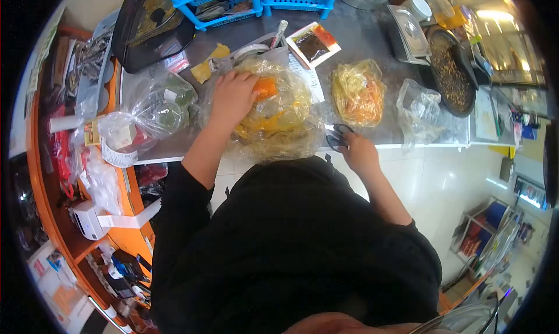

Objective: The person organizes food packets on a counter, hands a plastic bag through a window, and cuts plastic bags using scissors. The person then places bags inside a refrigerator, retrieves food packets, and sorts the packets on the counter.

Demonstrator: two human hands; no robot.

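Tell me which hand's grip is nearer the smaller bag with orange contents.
Right. The right grip, on the black scissors, is just below the smaller bag in the picture; the left grip rests on the large plastic bag, farther off to the left.

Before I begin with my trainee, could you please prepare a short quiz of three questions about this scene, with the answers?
1. Multiple choice: What does the right hand hold?
A) A spoon
B) A pair of scissors
C) A roll of tape

2. True or false: The left hand rests on the large plastic bag.

3. Fill in the missing word: The baskets at the far side of the counter are ____ in colour.

Key: 1. B; 2. True; 3. blue.
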